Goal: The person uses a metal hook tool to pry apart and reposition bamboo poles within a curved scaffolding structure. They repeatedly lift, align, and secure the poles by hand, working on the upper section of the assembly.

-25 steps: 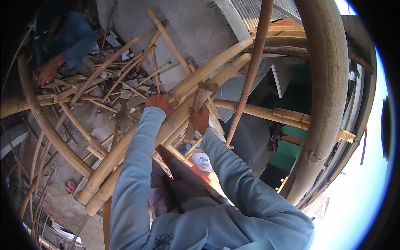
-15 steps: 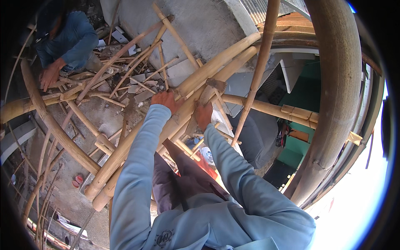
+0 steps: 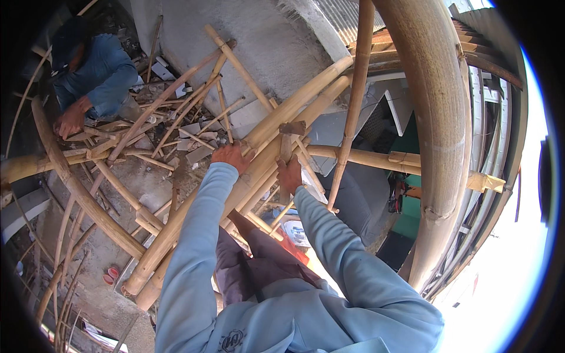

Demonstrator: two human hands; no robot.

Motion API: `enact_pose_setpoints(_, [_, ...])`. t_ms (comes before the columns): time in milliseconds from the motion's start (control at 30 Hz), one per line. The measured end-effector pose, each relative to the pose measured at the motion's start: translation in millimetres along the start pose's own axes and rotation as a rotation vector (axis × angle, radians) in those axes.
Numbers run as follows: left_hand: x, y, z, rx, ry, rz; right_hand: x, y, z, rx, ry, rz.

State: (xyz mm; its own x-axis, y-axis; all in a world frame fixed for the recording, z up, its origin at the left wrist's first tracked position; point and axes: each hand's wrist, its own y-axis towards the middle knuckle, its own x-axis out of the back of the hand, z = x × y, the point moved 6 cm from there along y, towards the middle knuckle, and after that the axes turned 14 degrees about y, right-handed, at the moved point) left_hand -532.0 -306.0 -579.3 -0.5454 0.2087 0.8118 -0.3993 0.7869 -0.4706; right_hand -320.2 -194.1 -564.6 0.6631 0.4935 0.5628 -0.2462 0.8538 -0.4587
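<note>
A hammer [image 3: 286, 147] with a wooden handle is gripped in my right hand [image 3: 289, 173], its head lying over a pair of thick bamboo poles [image 3: 276, 120]. To the left, my left hand [image 3: 231, 157] rests on these same poles with fingers bent and pressed together. Whatever may be between those fingers is too small or hidden to make out. The poles run diagonally from lower left to upper right, side by side, beneath both hands.
A thick upright bamboo post [image 3: 438, 117] curves past on the right, near a thinner pole [image 3: 353, 100]. Another person [image 3: 97, 70] crouches at far left beside scattered bamboo offcuts [image 3: 176, 126]. Below are a grey covered object [image 3: 359, 197] and red slippers [image 3: 110, 275].
The view has shifted slightly, so the poles and post sit further left. The hammer's handle has swung to a more upright angle in the picture. My left hand stays on the poles.
</note>
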Motion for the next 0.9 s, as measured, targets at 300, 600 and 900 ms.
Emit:
enact_pose_setpoints(300, [16, -74, 11, 0.248, -0.014, -0.129, 38, -113, -12, -0.117, 0.063, 0.081])
enact_pose_setpoints(600, [-52, -136, 104, 0.816, -0.836, -0.010, 31, -222, -30, -0.108, -0.151, 0.408])
enact_pose_setpoints(900, [-65, -168, 17, 0.266, -1.313, 0.459, 85, -267, 170, 0.379, -0.247, 0.492])
